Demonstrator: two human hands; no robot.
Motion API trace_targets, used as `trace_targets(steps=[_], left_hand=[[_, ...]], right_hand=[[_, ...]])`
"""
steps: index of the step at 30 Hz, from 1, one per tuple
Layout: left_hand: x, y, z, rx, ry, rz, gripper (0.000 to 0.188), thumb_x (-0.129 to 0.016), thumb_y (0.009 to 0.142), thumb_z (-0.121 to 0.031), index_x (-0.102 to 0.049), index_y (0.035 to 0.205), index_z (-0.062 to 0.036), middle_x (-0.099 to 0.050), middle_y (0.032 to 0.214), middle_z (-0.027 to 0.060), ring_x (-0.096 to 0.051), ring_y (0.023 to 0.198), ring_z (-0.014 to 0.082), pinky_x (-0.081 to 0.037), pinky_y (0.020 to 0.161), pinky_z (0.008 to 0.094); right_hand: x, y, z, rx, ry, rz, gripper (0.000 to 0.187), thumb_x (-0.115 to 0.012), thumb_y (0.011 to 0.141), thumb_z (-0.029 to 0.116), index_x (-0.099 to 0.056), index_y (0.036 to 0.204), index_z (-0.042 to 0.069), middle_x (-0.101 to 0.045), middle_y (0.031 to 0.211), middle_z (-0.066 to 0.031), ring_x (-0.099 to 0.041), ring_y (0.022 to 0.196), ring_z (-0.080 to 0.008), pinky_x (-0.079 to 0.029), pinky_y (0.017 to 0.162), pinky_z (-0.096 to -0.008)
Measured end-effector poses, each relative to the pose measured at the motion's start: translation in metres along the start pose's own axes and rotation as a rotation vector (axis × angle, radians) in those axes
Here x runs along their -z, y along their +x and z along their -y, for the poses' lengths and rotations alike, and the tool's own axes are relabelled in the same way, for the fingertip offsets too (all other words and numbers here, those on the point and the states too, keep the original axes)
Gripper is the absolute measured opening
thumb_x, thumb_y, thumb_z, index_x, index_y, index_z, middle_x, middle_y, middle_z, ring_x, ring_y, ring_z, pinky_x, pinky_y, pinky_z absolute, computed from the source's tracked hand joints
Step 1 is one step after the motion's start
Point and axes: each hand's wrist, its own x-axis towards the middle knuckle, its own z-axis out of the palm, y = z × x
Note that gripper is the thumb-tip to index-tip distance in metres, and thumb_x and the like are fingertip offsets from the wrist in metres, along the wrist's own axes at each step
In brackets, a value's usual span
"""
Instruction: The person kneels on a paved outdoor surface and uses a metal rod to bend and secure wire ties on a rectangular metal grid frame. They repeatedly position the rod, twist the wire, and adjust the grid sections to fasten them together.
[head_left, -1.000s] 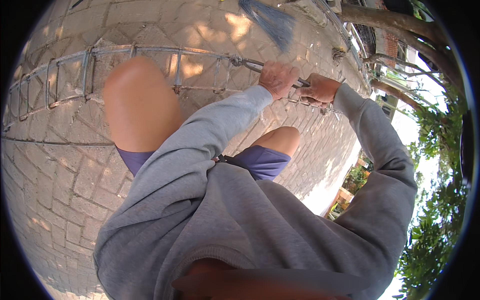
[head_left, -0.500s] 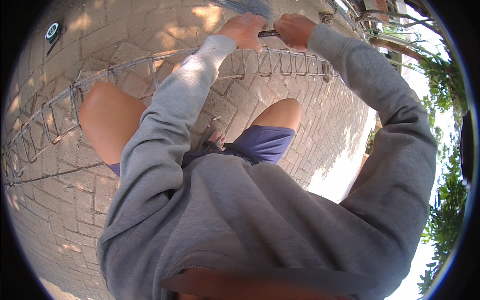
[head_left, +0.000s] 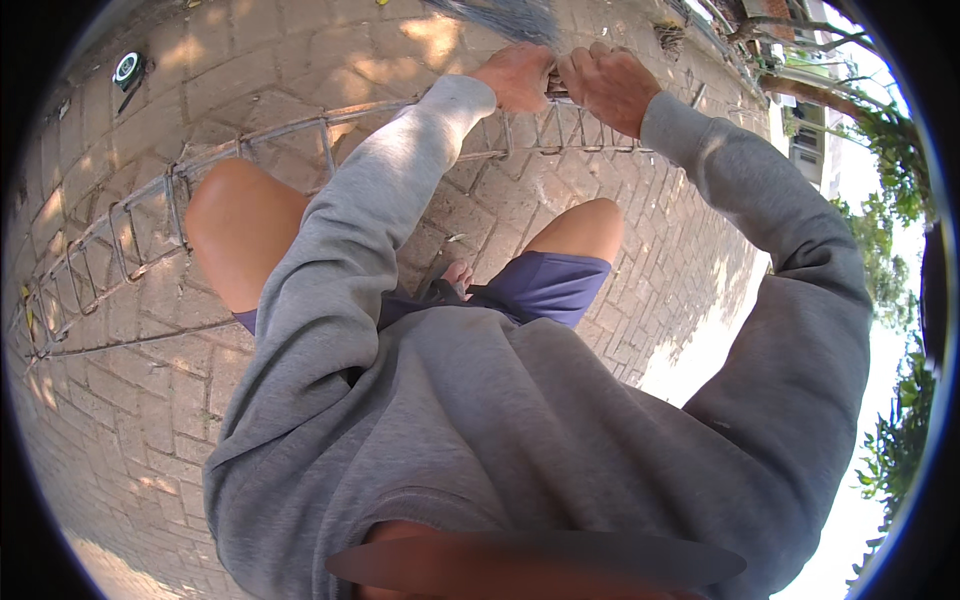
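A long cage of steel reinforcing bars (head_left: pixel 250 134), with square wire ties along it, curves across the picture in front of my knees. Over its far bar my two hands are close together. My left hand (head_left: pixel 518 78) is closed, its back toward me, and hides most of what it grips. Beside it my right hand (head_left: pixel 612 88) has curled fingers pressed toward the left one. A small dark piece shows between them at the bar; its kind cannot be made out. Just beyond my left hand lies a bundle of thin grey wire (head_left: pixel 498 16).
A round tape measure-like object (head_left: pixel 127 70) lies on the paving (head_left: pixel 200 410) at the far left. My bare knees (head_left: pixel 245 225) are spread close behind the cage. Tree branches (head_left: pixel 815 95) and leaves stand along the right.
My hands have drawn closer together, and the dark rod that showed between them is now mostly covered. My right hand has turned, showing more of its back. The view has shifted slightly.
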Motion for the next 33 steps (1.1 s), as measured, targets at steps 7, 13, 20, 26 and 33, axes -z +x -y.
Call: trace_targets(steps=[7,13,20,26,33], left_hand=[[-0.048,-0.046,-0.065,0.09,0.198,-0.549,0.044,-0.075,0.079,-0.016,-0.062,0.118,-0.0034,-0.068,0.101,0.0175,-0.065,0.103,0.0328,-0.05,0.087,0.0468],[-0.063,-0.041,-0.041,0.045,0.055,-0.194,0.048,-0.073,0.078,-0.012,-0.061,0.124,-0.0056,-0.068,0.113,0.0158,-0.063,0.114,0.0312,-0.048,0.096,0.0471],[0.069,-0.054,-0.012,0.148,0.066,-0.246,0.046,-0.072,0.082,-0.022,-0.068,0.126,-0.0093,-0.075,0.108,0.009,-0.069,0.106,0.034,-0.052,0.097,0.0429],[0.116,-0.095,0.023,0.402,0.168,-0.18,0.045,-0.073,0.086,-0.028,-0.071,0.125,-0.0059,-0.077,0.106,0.0132,-0.073,0.098,0.0269,-0.057,0.087,0.0396],[0.04,-0.055,0.032,0.291,-0.124,-0.15,0.034,-0.067,0.094,-0.016,-0.071,0.124,0.0003,-0.078,0.098,0.0148,-0.074,0.078,0.0208,-0.057,0.077,0.0349]], right_hand=[[-0.011,0.004,-0.023,-0.384,1.69,1.041,0.045,-0.07,0.098,0.038,-0.066,0.084,-0.006,-0.066,0.066,-0.0114,-0.068,0.06,-0.02,-0.054,0.052,-0.0363],[0.0,-0.025,0.021,-0.139,0.624,0.277,0.023,-0.069,0.088,0.016,-0.064,0.1,-0.003,-0.071,0.085,-0.0163,-0.072,0.072,-0.0275,-0.056,0.062,-0.0422],[-0.026,-0.038,0.038,-0.448,1.638,0.648,0.029,-0.06,0.101,0.026,-0.06,0.089,0.0,-0.063,0.067,-0.0071,-0.062,0.051,-0.0191,-0.048,0.046,-0.0352],[-0.026,-0.068,0.05,-0.379,1.398,0.352,0.029,-0.06,0.101,0.028,-0.065,0.096,0.0,-0.067,0.075,-0.0158,-0.067,0.068,-0.0331,-0.052,0.063,-0.0453],[-0.025,-0.114,0.051,-0.366,1.175,0.102,0.029,-0.061,0.099,0.023,-0.067,0.125,0.011,-0.07,0.092,-0.0216,-0.066,0.088,-0.0427,-0.051,0.079,-0.0523]])
